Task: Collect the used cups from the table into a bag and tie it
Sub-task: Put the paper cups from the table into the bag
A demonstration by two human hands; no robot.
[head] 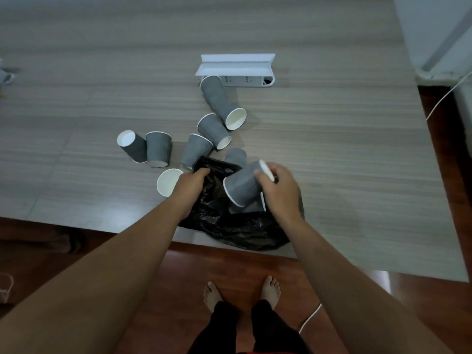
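A black plastic bag [237, 226] lies at the near edge of the wooden table [332, 154], partly hanging over it. My left hand [190, 185] grips the bag's upper rim and holds it open. My right hand [279, 189] holds a grey ribbed paper cup [241, 186] by its rim, tilted over the bag's mouth. Another cup [251, 206] lies in the bag under it. Several more grey cups lie scattered behind: a tall stack [221, 100], one [213, 130], one [195, 149], one [235, 157], a pair at left [158, 148] [132, 145], and one [168, 181] beside my left wrist.
A white power strip [246, 81] with a white folded cardboard piece [236, 65] over it sits behind the cups. A white cable [444, 98] runs off the table's right side. Red-brown floor and my bare feet [241, 293] show below the table edge.
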